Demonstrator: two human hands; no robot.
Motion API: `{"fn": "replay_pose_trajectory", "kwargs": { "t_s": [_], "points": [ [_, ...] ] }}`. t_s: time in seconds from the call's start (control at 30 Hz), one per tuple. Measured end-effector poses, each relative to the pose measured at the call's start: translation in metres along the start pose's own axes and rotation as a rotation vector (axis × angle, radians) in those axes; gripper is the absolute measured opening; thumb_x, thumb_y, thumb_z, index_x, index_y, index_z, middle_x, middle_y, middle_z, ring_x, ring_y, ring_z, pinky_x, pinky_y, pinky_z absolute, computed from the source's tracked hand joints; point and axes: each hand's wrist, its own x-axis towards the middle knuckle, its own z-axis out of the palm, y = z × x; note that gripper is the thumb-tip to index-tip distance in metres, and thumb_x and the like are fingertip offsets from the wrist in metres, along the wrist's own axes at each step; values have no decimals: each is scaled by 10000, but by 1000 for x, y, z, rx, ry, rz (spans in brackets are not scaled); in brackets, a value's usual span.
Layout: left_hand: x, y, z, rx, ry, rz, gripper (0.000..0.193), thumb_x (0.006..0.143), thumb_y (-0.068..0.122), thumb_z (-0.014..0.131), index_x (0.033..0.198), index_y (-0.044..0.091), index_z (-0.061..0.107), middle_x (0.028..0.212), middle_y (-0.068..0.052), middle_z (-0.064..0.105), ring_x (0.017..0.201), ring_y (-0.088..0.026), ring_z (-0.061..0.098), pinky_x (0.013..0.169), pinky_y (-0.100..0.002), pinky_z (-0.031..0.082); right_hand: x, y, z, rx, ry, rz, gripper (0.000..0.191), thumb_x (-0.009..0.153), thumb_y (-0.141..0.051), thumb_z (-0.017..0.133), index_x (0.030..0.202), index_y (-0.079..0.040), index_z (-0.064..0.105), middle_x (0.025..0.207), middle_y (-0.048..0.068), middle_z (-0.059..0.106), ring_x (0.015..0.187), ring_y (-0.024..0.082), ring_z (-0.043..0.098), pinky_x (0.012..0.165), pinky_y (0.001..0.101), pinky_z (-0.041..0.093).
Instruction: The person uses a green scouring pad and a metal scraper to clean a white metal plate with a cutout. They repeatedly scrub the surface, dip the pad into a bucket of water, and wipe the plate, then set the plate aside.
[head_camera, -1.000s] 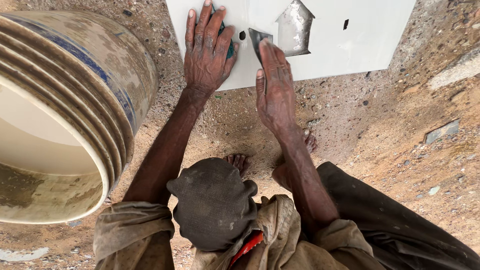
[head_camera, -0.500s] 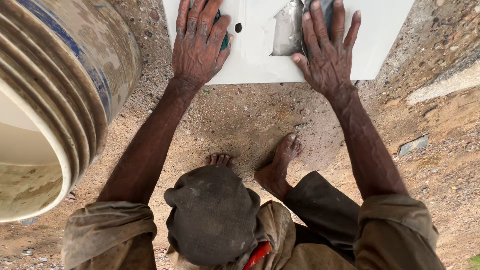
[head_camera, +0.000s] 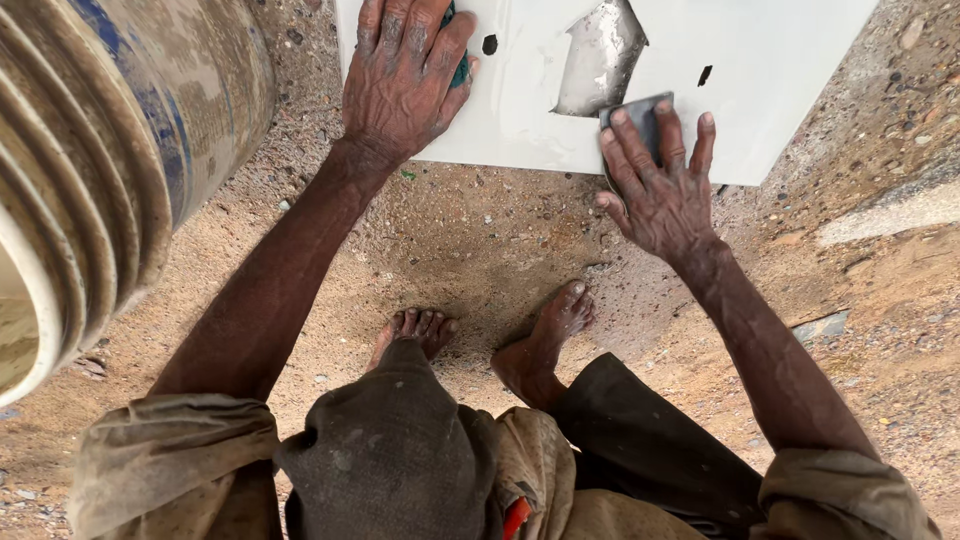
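A white painted panel (head_camera: 780, 80) lies on the sandy ground at the top of the view. It carries a bare grey patch (head_camera: 600, 55) and two small dark holes. My left hand (head_camera: 405, 75) presses flat on the panel's left part, with a small green object (head_camera: 461, 70) partly hidden under its fingers. My right hand (head_camera: 660, 185) sits at the panel's near edge, fingers pressed on a dark grey sanding pad (head_camera: 640, 115) just below the grey patch.
A large ribbed plastic drum (head_camera: 110, 160), beige with a blue band, lies on its side at the left. My bare feet (head_camera: 480, 335) stand on gravelly sand below the panel. A flat stone (head_camera: 822, 325) lies at the right.
My right hand has slid down and back from over the grey patch to the panel's near edge, uncovering the patch. My left hand has stayed in place.
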Motion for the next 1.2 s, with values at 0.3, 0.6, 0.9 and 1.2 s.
{"fn": "replay_pose_trajectory", "kwargs": {
  "t_s": [0.3,0.6,0.9,1.2],
  "points": [
    [2,0,-2,48,61,31,485,1035,193,698,1440,67,464,1517,-162,414,1480,-325,334,1304,-572,253,10,12,-8,-128,59,-60,835,1104,-699,105,1772,-222,258,1788,-39,94,1592,282,-89,1217,648,-134],
    [0,0,-1,51,19,18,568,1008,229,714,1487,60,458,1474,-174,428,1464,-335,377,1244,-589,284,7,12,-26,-17,-139,28,854,1057,-688,105,1756,-208,214,1766,-25,68,1554,300,-53,1231,705,-108],
    [3,-1,-4,77,50,22,491,1030,196,699,1433,69,448,1492,-165,416,1467,-326,348,1289,-578,264,6,12,3,-369,163,-88,829,1128,-676,140,1773,-186,319,1808,26,40,1636,273,-92,1260,628,-146],
    [4,-3,-3,85,55,20,483,1056,219,703,1446,70,461,1553,-165,369,1504,-316,300,1325,-560,198,27,44,-4,-231,178,-135,683,1167,-483,505,1721,-96,400,1759,64,68,1649,291,-50,1336,594,-46]
  ]
}}
